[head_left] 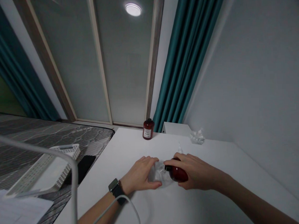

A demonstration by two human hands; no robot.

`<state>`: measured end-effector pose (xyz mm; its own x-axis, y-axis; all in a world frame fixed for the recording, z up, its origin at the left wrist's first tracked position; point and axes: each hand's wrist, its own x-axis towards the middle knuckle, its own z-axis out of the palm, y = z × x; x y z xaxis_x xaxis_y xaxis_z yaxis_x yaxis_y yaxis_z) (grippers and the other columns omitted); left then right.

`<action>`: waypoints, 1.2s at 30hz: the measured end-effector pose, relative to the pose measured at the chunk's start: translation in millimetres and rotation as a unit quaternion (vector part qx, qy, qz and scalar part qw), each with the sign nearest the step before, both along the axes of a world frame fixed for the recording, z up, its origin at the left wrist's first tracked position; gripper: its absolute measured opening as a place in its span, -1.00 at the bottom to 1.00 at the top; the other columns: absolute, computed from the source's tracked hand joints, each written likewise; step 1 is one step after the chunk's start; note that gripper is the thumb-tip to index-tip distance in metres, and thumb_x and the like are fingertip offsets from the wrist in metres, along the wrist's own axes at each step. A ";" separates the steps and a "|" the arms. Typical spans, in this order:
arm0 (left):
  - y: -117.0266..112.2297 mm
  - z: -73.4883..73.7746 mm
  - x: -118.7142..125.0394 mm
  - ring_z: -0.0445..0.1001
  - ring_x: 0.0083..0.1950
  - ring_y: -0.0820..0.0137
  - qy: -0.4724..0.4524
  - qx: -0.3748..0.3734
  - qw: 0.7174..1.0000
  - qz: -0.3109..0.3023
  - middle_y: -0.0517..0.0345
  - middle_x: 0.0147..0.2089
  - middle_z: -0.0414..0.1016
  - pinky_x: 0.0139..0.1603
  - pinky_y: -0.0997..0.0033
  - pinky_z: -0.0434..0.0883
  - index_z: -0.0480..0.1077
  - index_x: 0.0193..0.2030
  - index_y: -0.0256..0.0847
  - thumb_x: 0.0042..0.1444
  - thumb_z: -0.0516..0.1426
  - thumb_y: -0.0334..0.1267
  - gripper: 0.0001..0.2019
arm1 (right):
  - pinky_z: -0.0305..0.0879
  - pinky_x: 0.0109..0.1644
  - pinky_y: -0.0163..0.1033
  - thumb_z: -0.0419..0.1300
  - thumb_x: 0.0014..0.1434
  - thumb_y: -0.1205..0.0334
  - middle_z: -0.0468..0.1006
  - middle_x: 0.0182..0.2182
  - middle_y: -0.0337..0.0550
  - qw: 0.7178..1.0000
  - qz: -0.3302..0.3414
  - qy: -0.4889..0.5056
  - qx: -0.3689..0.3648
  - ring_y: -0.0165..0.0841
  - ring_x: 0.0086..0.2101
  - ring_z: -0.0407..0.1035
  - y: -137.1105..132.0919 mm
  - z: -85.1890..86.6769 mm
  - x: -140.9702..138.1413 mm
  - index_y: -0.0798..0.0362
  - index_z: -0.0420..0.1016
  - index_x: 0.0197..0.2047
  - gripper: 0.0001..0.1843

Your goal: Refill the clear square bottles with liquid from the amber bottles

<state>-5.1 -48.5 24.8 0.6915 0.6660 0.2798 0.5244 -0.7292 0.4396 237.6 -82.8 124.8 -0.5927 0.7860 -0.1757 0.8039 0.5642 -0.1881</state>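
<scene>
My right hand is wrapped round a dark red bottle lying tilted on the white table, its black neck pointing left. My left hand, a smartwatch on its wrist, is closed on a clear plastic wrapper at the bottle's neck. A second dark red bottle with a label stands upright at the table's far edge, well apart from both hands.
Crumpled clear plastic lies at the back right near a white box. A white basket and a dark phone rest on the grey bed at left. A white cable crosses the foreground. Teal curtains hang behind.
</scene>
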 end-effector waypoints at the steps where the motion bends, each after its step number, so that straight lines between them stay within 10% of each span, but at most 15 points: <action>1: 0.0 0.2 0.5 0.48 0.00 0.04 0.000 -0.004 1.000 0.001 -0.06 0.02 0.50 0.07 0.08 0.37 0.23 0.16 -0.20 -0.03 0.34 -0.01 -0.33 | 0.21 -0.06 -0.08 0.28 -0.04 0.33 0.42 -0.06 -0.06 1.000 0.001 0.000 0.000 -0.14 -0.14 0.38 0.3 0.4 0.1 -0.19 0.32 0.27 -0.23; 36: -1.0 1.3 1.6 0.48 -0.03 0.08 -0.013 -0.033 0.999 0.004 -0.03 0.00 0.50 0.01 0.13 0.41 0.23 0.14 -0.18 -0.05 0.35 -0.09 -0.36 | 0.20 -0.09 -0.07 0.29 -0.03 0.30 0.41 -0.06 -0.07 1.000 0.005 -0.023 -0.017 -0.12 -0.16 0.38 3.3 8.4 -2.6 -0.25 0.29 0.29 -0.21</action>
<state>-3.5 -49.5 26.0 0.6792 0.6893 0.2522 0.5185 -0.6938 0.4997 235.0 -79.5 133.2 -0.5910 0.7731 -0.2302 0.8067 0.5660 -0.1702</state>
